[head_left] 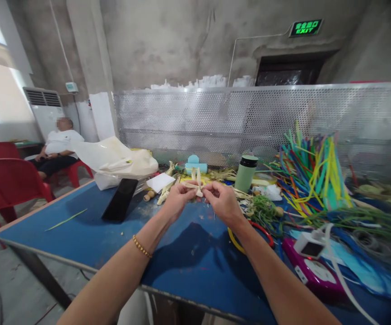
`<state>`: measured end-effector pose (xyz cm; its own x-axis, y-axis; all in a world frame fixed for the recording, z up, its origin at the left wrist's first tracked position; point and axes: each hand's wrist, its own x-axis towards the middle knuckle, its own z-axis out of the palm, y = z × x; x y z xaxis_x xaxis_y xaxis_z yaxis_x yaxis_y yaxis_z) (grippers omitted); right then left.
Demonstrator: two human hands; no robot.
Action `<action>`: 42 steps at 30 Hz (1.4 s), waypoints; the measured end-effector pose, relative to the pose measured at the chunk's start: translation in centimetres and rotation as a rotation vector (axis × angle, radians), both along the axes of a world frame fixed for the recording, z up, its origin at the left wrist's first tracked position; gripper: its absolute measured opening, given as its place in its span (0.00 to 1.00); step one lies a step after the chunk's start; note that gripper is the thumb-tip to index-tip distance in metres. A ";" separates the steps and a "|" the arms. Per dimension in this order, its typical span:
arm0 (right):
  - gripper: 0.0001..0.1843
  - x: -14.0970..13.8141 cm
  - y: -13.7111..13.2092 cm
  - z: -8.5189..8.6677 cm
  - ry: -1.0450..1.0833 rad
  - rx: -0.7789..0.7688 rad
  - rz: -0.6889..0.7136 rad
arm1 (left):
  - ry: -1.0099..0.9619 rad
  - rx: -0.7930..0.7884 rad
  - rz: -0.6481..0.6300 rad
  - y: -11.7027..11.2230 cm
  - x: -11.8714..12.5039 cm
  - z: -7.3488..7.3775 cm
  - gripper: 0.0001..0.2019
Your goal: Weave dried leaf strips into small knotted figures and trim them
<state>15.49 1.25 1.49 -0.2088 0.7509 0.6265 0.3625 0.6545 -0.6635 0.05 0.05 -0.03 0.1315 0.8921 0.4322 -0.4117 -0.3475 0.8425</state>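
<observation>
Pale, flat strips that look like dried corn husk (198, 183) cross one another between my two hands, above the blue table. Closed at the fingertips, my left hand (178, 197) pinches the strips from the left; a gold bead bracelet circles that wrist. From the other side my right hand (223, 201) is closed on the same strips, thumb and forefinger pressed together. One strip stands upright above the fingers and another runs sideways. My fingers partly hide where they cross. More pale husk pieces (164, 195) lie just beyond my left hand.
A black phone (120, 201), a white plastic bag (114, 158) and a green strip (66, 220) lie leftward. A green flask (246, 174), colourful strips (327, 176), yellow and red rings, and a magenta power strip (314, 271) are rightward. A person (62, 144) sits at far left.
</observation>
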 end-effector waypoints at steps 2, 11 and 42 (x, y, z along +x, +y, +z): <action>0.06 0.0 -0.1 0.1 -0.027 0.062 -0.023 | 0.051 -0.007 0.049 0.0 -0.1 0.1 0.16; 0.08 -0.5 -1.0 0.3 -0.146 0.214 -0.053 | 0.268 0.144 0.196 0.7 -0.7 0.2 0.16; 0.10 0.1 -2.1 1.5 -0.311 0.408 -0.026 | 0.228 0.055 0.329 -1.7 0.4 1.0 0.13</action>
